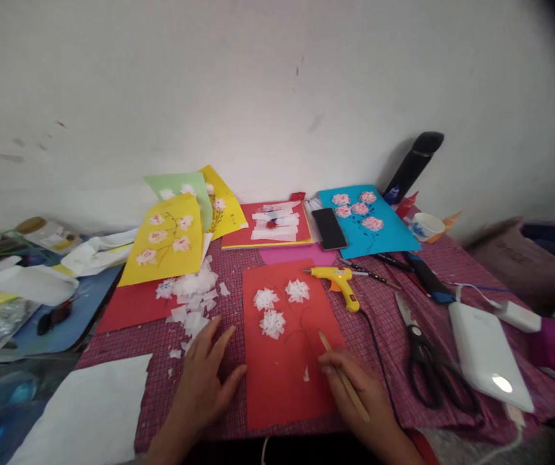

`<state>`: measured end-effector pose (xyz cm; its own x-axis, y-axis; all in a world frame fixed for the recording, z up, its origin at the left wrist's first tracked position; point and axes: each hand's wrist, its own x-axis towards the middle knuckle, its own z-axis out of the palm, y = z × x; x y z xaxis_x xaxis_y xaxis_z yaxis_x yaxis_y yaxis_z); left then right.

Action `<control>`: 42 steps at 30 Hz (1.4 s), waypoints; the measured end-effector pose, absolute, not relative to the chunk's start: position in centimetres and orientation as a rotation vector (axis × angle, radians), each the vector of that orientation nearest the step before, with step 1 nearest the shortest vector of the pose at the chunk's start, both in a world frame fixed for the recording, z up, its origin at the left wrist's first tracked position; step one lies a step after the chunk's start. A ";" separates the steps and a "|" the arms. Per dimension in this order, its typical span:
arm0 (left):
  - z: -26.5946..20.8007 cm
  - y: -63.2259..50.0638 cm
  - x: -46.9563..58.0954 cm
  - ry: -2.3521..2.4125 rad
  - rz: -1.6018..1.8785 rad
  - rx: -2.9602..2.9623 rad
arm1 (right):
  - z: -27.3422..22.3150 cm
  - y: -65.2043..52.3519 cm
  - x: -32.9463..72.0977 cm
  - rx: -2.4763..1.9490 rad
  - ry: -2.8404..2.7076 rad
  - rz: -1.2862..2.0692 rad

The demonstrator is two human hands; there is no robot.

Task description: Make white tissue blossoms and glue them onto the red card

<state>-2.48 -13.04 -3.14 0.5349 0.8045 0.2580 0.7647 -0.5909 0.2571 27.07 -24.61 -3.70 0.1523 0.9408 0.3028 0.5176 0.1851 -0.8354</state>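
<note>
A sheet of red paper point(277, 387) lies in front of me, bearing three white tissue-paper flowers point(272, 323) and faint curved stem lines. My right hand point(355, 387) grips a wooden pencil point(343, 376) over the sheet's right edge, its tip near the stem lines. To the left of the sheet, my left hand point(210, 371) rests on the cloth with its fingers spread, holding nothing. Just beyond its fingertips lies a heap of torn white tissue pieces point(195, 284). A small white scrap point(306, 373) sits on the red paper.
A yellow glue gun point(338, 284) touches the sheet's upper right. Black-handled scissors point(427, 361) and a white power bank point(490, 355) lie right. Behind are a phone point(330, 228), a blue flower picture point(384, 226), a yellow one point(171, 258) and a small cup point(426, 226).
</note>
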 end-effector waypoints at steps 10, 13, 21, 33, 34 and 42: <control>-3.8 -13.6 -2.9 1.329 0.679 2.693 | -4.5 -25.0 27.0 -1.611 -1.375 0.629; -3.8 -13.6 -3.0 1.293 0.712 2.713 | -4.5 -25.1 26.8 -1.624 -1.365 0.597; -4.3 -14.0 -3.3 1.221 0.763 2.718 | -3.9 -25.0 26.2 -1.557 -1.506 0.387; -3.4 -14.7 -3.4 1.167 0.794 2.727 | -4.1 -25.0 25.8 -1.502 -1.613 0.258; -3.4 -14.7 -3.4 1.160 0.799 2.727 | -4.1 -25.0 25.8 -1.501 -1.630 0.249; -3.5 -14.5 -3.3 1.147 0.824 2.692 | -5.2 -24.5 25.5 -1.506 -1.846 0.277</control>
